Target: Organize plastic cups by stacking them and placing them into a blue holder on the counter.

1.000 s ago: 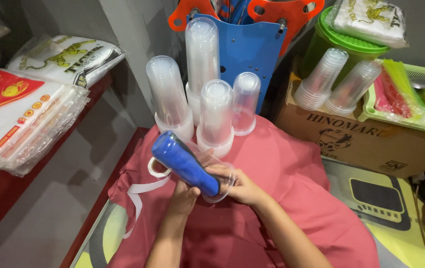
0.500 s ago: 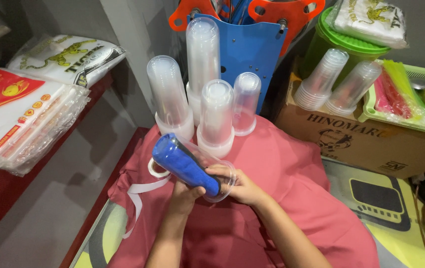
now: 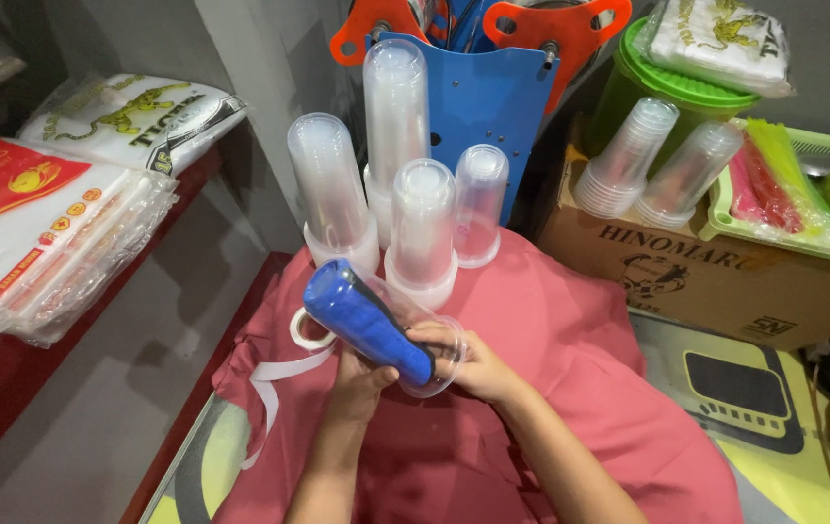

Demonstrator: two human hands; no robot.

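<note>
Both hands meet near the middle of the scene over a pink cloth (image 3: pixel 570 330) spread on the counter. Between them lies a clear plastic cup (image 3: pixel 386 325), tilted on its side with its closed end pointing far-left and its mouth toward the hands; a blue cloth (image 3: pixel 361 315) is stuffed inside and fills most of it. Left hand (image 3: pixel 361 374): under the cup near the mouth, fingers curled up against the wall; exact contact of the fingertips cannot be told. Right hand (image 3: pixel 478 369): at the mouth, fingers pressed on the rim (image 3: pixel 439 335), thumb side toward the blue cloth. Just left of the cup, a roll of white tape (image 3: pixel 306 332) rests on the pink cloth. Far of the hands, four stacks of clear cups (image 3: pixel 420 223) stand mouth down. A cardboard box (image 3: pixel 716 281) sits to the right, with two more cup stacks (image 3: pixel 657 160) leaning on it. Packets of plastic bags (image 3: pixel 36 223) lie on a shelf at left.
</note>
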